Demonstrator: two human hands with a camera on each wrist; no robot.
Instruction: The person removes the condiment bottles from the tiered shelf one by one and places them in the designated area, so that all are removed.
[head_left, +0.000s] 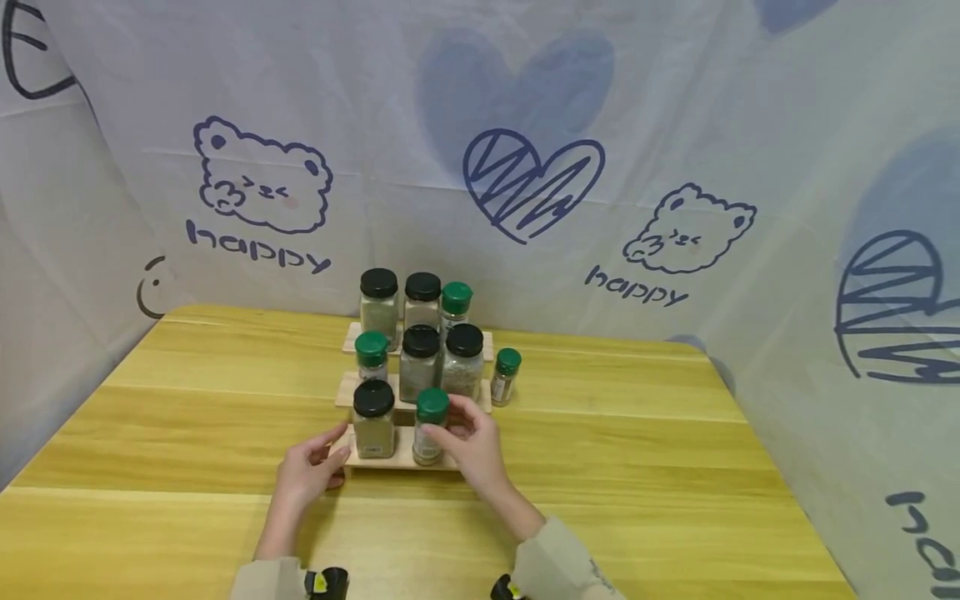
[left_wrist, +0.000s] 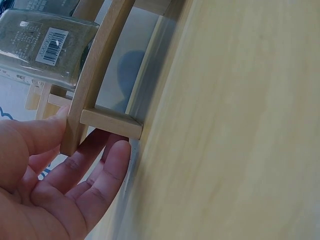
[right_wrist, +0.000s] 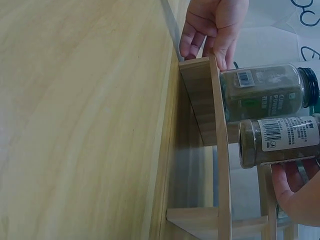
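Note:
A three-step wooden rack [head_left: 403, 448] stands on the table, spice jars on each step. My left hand [head_left: 303, 475] holds the left end of its lowest step; in the left wrist view the thumb lies on the board and the fingers curl below. With my right hand [head_left: 480, 446] I grip a green-capped spice jar [head_left: 429, 433] upright at the front step. A small gap shows between its base [right_wrist: 247, 144] and the board in the right wrist view. To its left on that step is a black-lidded cumin powder jar [right_wrist: 262, 92].
On the middle step stand a green-capped jar [head_left: 371, 354] and two black-lidded jars. Two black-lidded jars [head_left: 378, 304] and a green-capped jar [head_left: 456, 304] occupy the top step. Another green-capped jar [head_left: 505, 379] stands on the table, right of the rack. A printed cloth [head_left: 397, 217] hangs behind.

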